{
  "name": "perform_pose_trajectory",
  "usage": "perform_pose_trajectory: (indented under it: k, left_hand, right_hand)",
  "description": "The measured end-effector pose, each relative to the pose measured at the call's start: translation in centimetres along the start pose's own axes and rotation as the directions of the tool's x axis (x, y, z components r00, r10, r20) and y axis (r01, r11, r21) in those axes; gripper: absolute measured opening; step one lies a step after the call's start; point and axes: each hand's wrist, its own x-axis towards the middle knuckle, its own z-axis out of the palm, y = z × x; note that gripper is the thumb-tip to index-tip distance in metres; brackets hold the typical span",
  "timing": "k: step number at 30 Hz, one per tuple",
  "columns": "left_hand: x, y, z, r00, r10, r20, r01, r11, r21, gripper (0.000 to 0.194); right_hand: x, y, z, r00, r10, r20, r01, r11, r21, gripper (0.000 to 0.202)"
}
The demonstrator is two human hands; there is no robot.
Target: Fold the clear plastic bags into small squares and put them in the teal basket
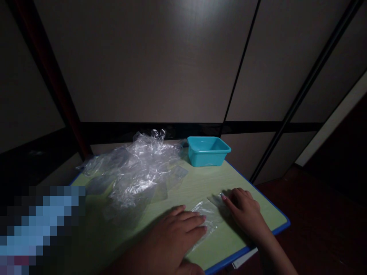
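A clear plastic bag (210,219) lies flat on the green table top near its front right. My left hand (179,235) rests palm down over the bag's left part, its fingers apart. At the bag's upper right end my right hand (243,210) has its thumb and curled fingers closed on the plastic. A heap of crumpled clear plastic bags (140,164) covers the left and back of the table. Behind my hands, a turquoise plastic basin (208,157) stands upright at the back right, with nothing visible inside.
The table (243,179) has a blue edge. Large dark cabinet panels (155,68) rise directly behind it. A reddish floor (315,214) shows at the right. Something blurred into blue blocks is at the lower left.
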Motion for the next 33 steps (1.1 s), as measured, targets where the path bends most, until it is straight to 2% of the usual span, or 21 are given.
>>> perform_pose_trajectory:
  k: [4,9,14,21,23,26,27,29,33]
  left_hand:
    - [0.1,0.0,-0.2,1.0,0.012,0.027,-0.012,1.0,0.011,0.06]
    - [0.2,0.0,-0.1,1.0,0.015,0.028,-0.016,1.0,0.025,0.06]
    - [0.1,0.0,0.0,0.998,0.018,0.054,-0.02,0.999,0.039,0.061]
    - [0.0,-0.1,0.0,1.0,0.006,0.012,-0.006,1.0,-0.023,0.061]
    - [-0.1,-0.1,0.0,1.0,0.01,0.006,-0.01,0.999,-0.031,0.061]
    - [-0.1,-0.1,0.1,1.0,0.009,0.011,-0.009,0.999,-0.035,0.062]
    - [-0.2,-0.1,0.2,1.0,0.007,0.011,-0.007,0.999,-0.035,0.062]
    - [-0.2,-0.1,0.2,1.0,0.006,0.008,-0.006,0.999,-0.035,0.063]
    - [-0.2,-0.2,0.1,0.999,0.015,0.029,-0.014,0.999,-0.033,0.062]
  right_hand:
    - [-0.2,0.3,-0.2,1.0,0.015,0.016,-0.019,0.968,0.25,0.03]
    - [-0.2,0.7,0.0,0.998,0.06,0.02,-0.061,0.847,0.528,0.041]
    - [-0.5,0.5,-0.4,0.989,0.145,-0.003,-0.105,0.731,0.675,0.045]
    - [-1.9,0.0,-0.9,0.967,0.232,0.105,-0.217,0.53,0.82,0.052]
    - [-2.3,-0.1,-0.8,0.949,0.249,0.195,-0.283,0.391,0.876,0.061]
    - [-2.9,-0.6,-0.7,0.903,0.287,0.321,-0.361,0.098,0.928,0.078]
    - [-3.0,-0.8,-0.7,0.892,0.293,0.344,-0.37,0.036,0.928,0.082]
    - [-3.3,-1.4,-0.9,0.894,0.28,0.35,-0.369,0.016,0.929,0.087]
    - [-4.2,-2.5,-1.6,0.923,0.247,0.294,-0.329,0.113,0.938,0.086]
